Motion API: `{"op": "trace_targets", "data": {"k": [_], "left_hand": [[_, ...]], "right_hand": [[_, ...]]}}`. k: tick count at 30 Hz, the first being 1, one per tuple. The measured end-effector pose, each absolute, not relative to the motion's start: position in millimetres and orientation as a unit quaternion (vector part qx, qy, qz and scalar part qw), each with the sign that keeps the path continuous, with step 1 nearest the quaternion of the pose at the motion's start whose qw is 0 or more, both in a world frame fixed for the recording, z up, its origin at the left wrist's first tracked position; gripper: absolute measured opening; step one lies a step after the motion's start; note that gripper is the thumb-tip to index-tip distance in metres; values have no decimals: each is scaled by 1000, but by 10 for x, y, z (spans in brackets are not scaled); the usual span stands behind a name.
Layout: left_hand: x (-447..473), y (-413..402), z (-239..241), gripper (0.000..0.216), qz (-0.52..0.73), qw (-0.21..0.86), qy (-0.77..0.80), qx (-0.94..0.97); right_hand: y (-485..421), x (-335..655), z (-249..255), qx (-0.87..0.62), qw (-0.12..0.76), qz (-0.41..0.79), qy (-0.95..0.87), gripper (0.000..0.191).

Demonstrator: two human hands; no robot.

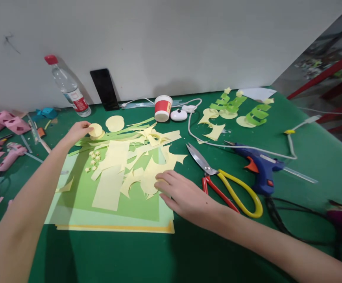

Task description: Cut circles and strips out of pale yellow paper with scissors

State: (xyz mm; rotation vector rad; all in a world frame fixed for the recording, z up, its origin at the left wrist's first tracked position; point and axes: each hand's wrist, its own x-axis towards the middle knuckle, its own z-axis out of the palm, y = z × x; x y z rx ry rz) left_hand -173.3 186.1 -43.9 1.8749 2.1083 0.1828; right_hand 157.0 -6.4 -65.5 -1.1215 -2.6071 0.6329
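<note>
From my distant place I look along the green tabletop (111, 255), beginning at the left, where several pink paper pieces (19, 125) lie with dark diamond openings in them. A bottle (80, 103) with a red cap stands near the white wall (135, 47). My left hand (78, 133) is partly closed, with its fingertips at the stack of pale yellow paper circles (96, 131); whether they grip it, I cannot tell. Below this stack are small paper stars (93, 162), and above it a dark phone (104, 89) leans on the wall. More to the right, pale yellow strips (110, 173) and cut-out scraps (150, 177) lie over a green paper sheet (147, 206). A red and white cup (161, 109) stands behind them. My right hand (185, 196) has its fingers loosely bent at the right edge of the scraps; something pale shows under the fingertips, but I cannot tell if it is held. Just beside this hand are scissors (200, 158) with closed blades, then green paper spirals (256, 114) on round bases and a blue glue gun (261, 169).
</note>
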Motion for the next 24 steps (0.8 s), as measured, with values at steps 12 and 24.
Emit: {"op": "trace_targets", "data": {"k": [12,24], "left_hand": [[-1725,1745,-583,57,35,68,643,762],[-1687,1932,-425,72,-123,140,554,811]], "right_hand": [[-31,1566,-882,-385,101,167,-902,39],[-24,1556,-905,-363,145,145,-909,21]]}}
